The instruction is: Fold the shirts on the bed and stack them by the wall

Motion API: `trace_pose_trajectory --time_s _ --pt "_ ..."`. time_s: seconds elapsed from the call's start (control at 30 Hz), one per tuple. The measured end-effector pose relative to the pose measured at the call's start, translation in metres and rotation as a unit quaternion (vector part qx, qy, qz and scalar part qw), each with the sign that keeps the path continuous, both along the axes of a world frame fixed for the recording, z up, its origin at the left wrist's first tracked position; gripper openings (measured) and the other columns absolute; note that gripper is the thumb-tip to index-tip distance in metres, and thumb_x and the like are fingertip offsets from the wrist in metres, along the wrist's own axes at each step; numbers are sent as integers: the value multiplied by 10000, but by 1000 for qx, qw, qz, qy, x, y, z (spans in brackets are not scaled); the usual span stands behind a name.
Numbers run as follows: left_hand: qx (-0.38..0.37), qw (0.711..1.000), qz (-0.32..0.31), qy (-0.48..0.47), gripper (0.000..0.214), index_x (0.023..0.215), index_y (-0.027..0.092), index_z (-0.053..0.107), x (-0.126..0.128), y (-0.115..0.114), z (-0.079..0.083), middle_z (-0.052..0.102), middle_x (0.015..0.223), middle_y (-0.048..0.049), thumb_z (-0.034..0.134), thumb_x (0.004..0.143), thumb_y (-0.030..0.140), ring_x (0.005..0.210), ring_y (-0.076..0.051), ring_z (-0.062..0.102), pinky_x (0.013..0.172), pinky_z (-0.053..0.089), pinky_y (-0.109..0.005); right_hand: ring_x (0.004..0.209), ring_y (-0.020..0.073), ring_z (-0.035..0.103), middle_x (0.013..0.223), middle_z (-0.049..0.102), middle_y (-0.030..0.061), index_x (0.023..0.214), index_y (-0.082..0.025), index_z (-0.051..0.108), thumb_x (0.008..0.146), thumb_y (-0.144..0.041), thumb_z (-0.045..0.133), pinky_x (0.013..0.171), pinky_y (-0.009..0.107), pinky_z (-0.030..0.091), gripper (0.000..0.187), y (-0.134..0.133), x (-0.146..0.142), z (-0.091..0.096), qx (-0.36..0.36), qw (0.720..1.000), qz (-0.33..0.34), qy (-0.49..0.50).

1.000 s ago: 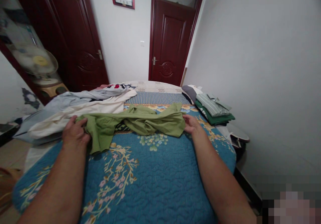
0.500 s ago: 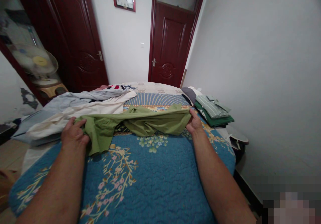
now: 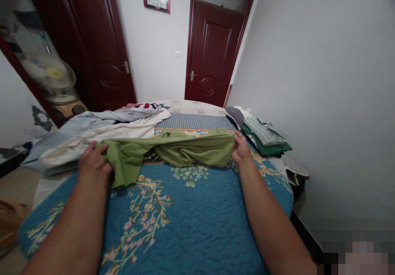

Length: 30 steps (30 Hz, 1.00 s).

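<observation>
Here the left hand is gripping one end of the olive-green garment, the right hand is clamping the other, and the fabric is spanning between them across the blue floral quilt. A cream garment is lying near the left hand; folded clothes are sitting beyond the right.

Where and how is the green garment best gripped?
Probably at both ends of the upper edge of the green garment, fingers pinching, coming from the near side. That edge runs fairly straight between the left hand and the right hand, which hold its ends, while the cloth below it sags in loose folds, so a mid-cloth grip would likely bunch it.
</observation>
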<state>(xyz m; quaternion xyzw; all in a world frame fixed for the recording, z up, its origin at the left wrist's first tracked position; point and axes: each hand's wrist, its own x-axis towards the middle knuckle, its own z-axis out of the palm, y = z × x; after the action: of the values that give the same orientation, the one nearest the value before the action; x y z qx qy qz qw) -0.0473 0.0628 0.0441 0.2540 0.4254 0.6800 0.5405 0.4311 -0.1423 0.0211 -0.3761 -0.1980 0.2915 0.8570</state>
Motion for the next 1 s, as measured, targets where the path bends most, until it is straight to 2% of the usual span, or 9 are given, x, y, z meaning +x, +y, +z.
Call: trace_pose_trajectory --time_s 0.1,0.23,0.3,0.4,0.5,0.67,0.77,0.9,1.0 --pt "-30 999 29 -18 600 1319 177 616 7 -5 7 687 887 28 668 764 -46 753 -108 671 771 616 -240 800 156 746 905 792 -44 1163 -278 700 765 -250 813 802 305 629 414 2 4 -4 -13 999 -36 -23" --pt "-22 999 21 -34 688 1414 169 600 12 -8 9 728 982 -16 668 764 -47 841 -148 729 837 634 -291 840 158 748 895 785 -20 1002 -224 741 741 -260 801 849 300 629 270 4 9 -11 -34 997 -69 -33" --pt "-10 999 17 -34 748 1443 195 592 13 -7 6 737 1051 -31 679 740 -46 882 -153 747 853 643 -294 835 162 746 889 785 -10 977 -214 748 719 -267 810 840 302 635 270 4 9 -14 -49 997 -59 -33" --pt "5 1000 10 -24 803 1461 235 586 13 -4 -1 735 1115 -41 695 717 -48 876 -135 753 848 650 -285 822 172 747 911 797 6 1033 -212 756 656 -228 819 806 310 645 382 3 9 -15 -78 996 -18 -49" --pt "28 999 28 -6 757 1408 224 626 11 2 -8 734 1061 -29 709 702 -38 817 -118 734 831 649 -277 843 184 752 933 802 14 1094 -213 754 616 -193 801 811 321 647 480 3 9 -14 -84 993 -27 -75" --pt "20 996 88 6 528 1195 179 698 5 10 -14 684 840 29 696 692 20 710 -111 682 795 631 -270 821 194 731 906 790 17 1102 -192 777 616 -274 794 798 336 628 493 5 9 -16 -117 981 -113 -105" --pt "15 994 108 20 418 1103 162 696 3 12 -15 676 833 27 701 697 63 720 -120 682 805 619 -280 832 216 718 941 796 40 1133 -176 798 680 -391 761 822 369 606 503 1 7 -17 -176 952 -163 -192" --pt "15 992 107 65 313 1070 162 672 3 12 -16 661 833 22 686 758 140 746 -143 672 822 607 -316 929 272 703 973 800 96 1107 -153 812 807 -496 634 940 432 557 489 -8 1 -12 -252 872 -234 -348" --pt "27 977 112 180 242 1059 164 642 2 8 -15 644 849 0 658 833 248 787 -180 653 811 589 -343 980 293 690 1006 795 118 1086 -161 800 841 -515 575 989 450 529 486 -12 -3 -3 -268 845 -246 -391"
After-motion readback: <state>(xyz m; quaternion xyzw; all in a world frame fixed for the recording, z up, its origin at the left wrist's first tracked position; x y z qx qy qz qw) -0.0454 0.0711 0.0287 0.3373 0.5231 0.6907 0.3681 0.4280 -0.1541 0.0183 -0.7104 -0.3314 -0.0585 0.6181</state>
